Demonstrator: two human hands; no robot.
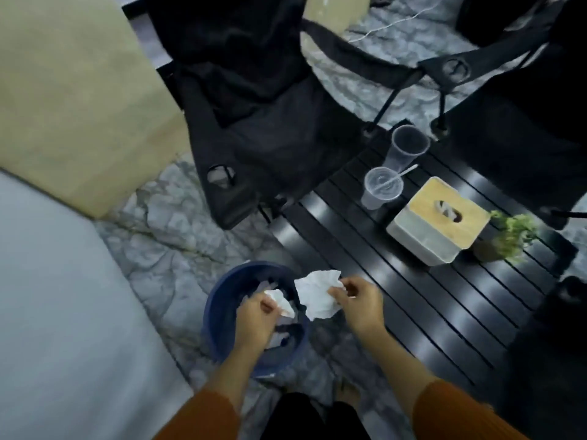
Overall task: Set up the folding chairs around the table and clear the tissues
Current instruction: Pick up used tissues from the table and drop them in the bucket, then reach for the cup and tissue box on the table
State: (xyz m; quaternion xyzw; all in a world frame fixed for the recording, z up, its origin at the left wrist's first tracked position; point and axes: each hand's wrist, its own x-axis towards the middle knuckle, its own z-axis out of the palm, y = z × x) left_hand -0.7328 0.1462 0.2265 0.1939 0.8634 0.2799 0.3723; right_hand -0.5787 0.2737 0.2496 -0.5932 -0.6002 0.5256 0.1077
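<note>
Left hand [255,314] pinching small tissue [281,300] right over bin [219,293]. Right hand [360,304] pinching bigger tissue [317,296], which hangs at bin rim, table [413,312] side. Risk imo: drop both 2 now, light big one drifts, misses, lands on floor.

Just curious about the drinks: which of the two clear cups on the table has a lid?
The shorter cup nearer the tissue box, with a straw in its lid; the taller cup behind it stands open.
</note>
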